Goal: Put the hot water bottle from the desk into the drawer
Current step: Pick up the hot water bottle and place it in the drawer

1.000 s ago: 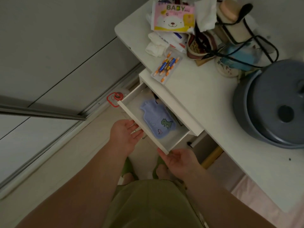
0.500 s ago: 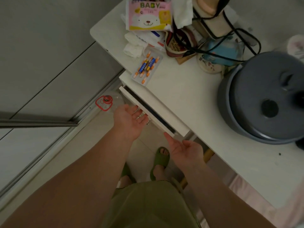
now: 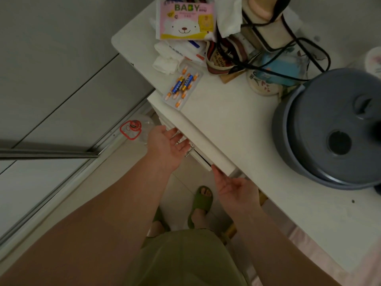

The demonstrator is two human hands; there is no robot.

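Note:
The white drawer under the desk edge is pushed in, with only a thin strip of its front showing. The hot water bottle is out of sight inside it. My left hand lies flat against the drawer front, fingers spread, holding nothing. My right hand is open with its fingertips at the drawer's near corner, palm up and empty.
The white desk carries a pack of batteries, a pink BABY wipes pack, tissues, black cables and a large grey round pot. A clear bottle with a red handle stands on the floor beside the sliding door track.
One second ago the drawer stood open with the blue hot water bottle lying inside. Both hands have pushed it in, and now it is closed with the bottle hidden.

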